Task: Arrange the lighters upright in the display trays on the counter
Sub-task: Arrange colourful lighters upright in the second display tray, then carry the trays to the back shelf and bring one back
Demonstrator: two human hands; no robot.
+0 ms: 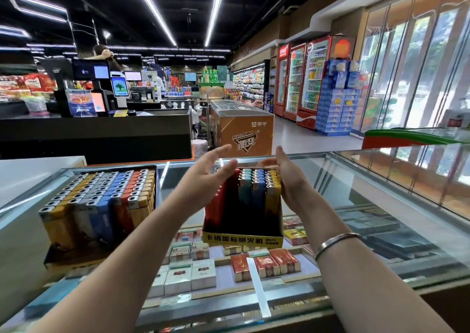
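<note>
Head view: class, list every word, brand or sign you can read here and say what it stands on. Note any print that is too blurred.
"卡迅国际明火机": yellow front of the lighter tray between the hands; the second character is uncertain.
"随变": large logo on the orange freezer chest.
"蒙牛": small white brand mark above that logo.
Too small or blurred: cigarette packs under the glass, checkout screens, drink fridges.

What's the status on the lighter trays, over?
Left hand open, fingers straight, beside the yellow tray. Right hand open, flat against its right side. Lighters upright; left tray full. Nothing in the way.
</note>
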